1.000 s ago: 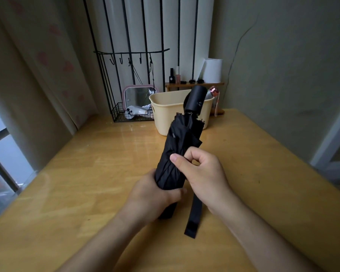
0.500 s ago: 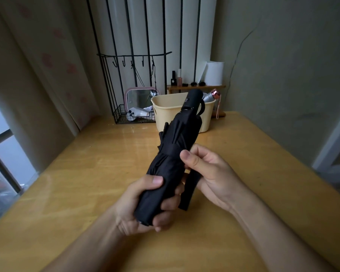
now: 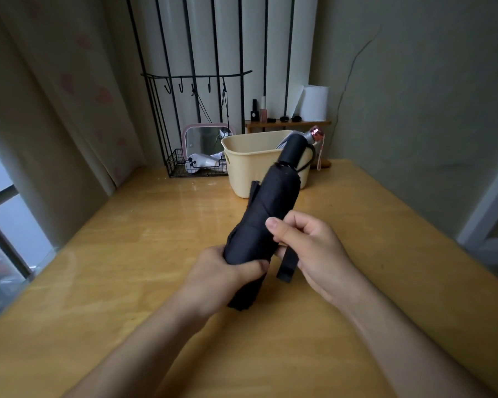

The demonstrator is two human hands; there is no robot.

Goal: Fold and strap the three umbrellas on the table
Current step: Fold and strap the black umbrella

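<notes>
Umbrella [image 3: 266, 214] held up in front of the basket [image 3: 247, 170], handle toward it. Left hand [image 3: 224, 272] grips its lower end; right hand [image 3: 316, 248] pinches the dangling strap [image 3: 287, 264] against the folds.

Dim, flat daylight from window [image 3: 3, 202] at 9 o'clock, no hard shadows. Pale glare streaks on surface [image 3: 190, 193] toward 11. My umbrella [image 3: 265, 225] reads solid black, no detail. Wide-angle bending at edges.
</notes>
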